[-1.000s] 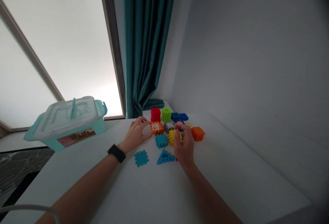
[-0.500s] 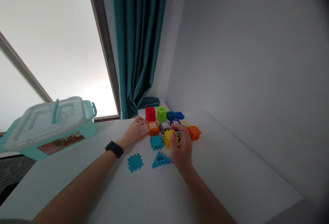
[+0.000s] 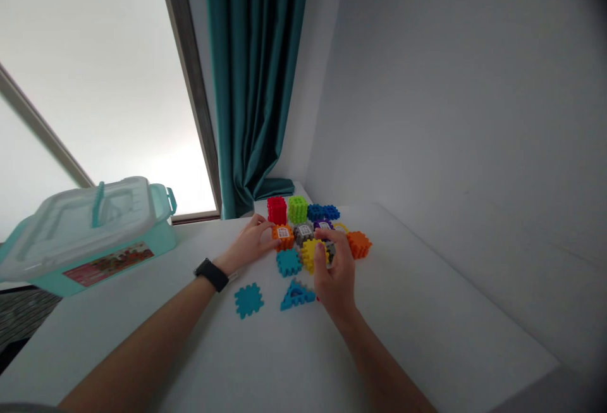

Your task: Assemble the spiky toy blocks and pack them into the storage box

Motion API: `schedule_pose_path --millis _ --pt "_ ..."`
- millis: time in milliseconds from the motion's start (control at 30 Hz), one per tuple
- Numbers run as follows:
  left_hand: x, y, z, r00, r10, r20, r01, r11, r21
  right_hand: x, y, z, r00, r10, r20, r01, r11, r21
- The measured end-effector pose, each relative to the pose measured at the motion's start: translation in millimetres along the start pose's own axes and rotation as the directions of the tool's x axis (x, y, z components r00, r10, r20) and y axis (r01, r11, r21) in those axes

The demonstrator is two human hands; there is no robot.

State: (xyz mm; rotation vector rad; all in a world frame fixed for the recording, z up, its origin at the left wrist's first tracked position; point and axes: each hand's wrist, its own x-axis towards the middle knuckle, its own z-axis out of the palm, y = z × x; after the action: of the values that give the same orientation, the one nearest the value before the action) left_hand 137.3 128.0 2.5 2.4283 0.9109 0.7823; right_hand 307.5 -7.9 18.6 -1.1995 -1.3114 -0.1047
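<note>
A cluster of toothed plastic building blocks lies on the white table point(image 3: 427, 312). My left hand point(image 3: 247, 245), with a black watch on its wrist, rests with curled fingers on the orange block point(image 3: 283, 234). My right hand point(image 3: 335, 271) pinches the yellow block point(image 3: 310, 253) between thumb and fingers. Behind them stand a red cube point(image 3: 276, 209), a green cube point(image 3: 297, 209), a dark blue piece point(image 3: 323, 212) and a grey block point(image 3: 303, 232). Another orange block point(image 3: 359, 244) lies right of my right hand. In front lie a teal block point(image 3: 288, 262), a flat teal square point(image 3: 248, 300) and a teal triangle point(image 3: 296, 295).
A mint storage box with a clear lid and handle point(image 3: 88, 233) stands at the table's left. A teal curtain point(image 3: 256, 78) hangs in the corner beside the window frame point(image 3: 187, 84). A grey wall point(image 3: 450, 103) borders the table on the right.
The view swung right about a second ago, so the box slid left in the picture. Both hands stay on the same blocks; little has moved in the last half second.
</note>
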Motion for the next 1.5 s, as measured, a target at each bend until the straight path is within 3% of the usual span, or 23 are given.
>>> schedule_pose_path --millis 300,433,800,1100,1500 --pt "-3 -2 -2 1.000 0.012 0.014 -0.012 1.000 -0.020 1 -3 0 0.997 -0.042 0.059 0.043 0.999 -0.016" --pt "-15 -4 -9 0.999 -0.015 0.043 0.013 0.998 0.056 -1 -5 2 0.990 -0.059 0.125 0.062 0.998 -0.026" --pt "-81 -17 -68 0.981 -0.058 0.186 -0.002 0.952 0.306 -16 -13 13 0.935 -0.150 0.323 0.165 0.986 -0.020" --pt "-130 -16 -109 0.919 -0.253 0.301 0.101 0.892 0.440 -30 -23 24 0.890 -0.208 0.406 0.221 0.975 0.015" --pt "-140 -18 -105 0.913 -0.285 0.292 0.189 0.930 0.317 -34 -25 26 0.875 -0.226 0.428 0.234 0.972 0.035"
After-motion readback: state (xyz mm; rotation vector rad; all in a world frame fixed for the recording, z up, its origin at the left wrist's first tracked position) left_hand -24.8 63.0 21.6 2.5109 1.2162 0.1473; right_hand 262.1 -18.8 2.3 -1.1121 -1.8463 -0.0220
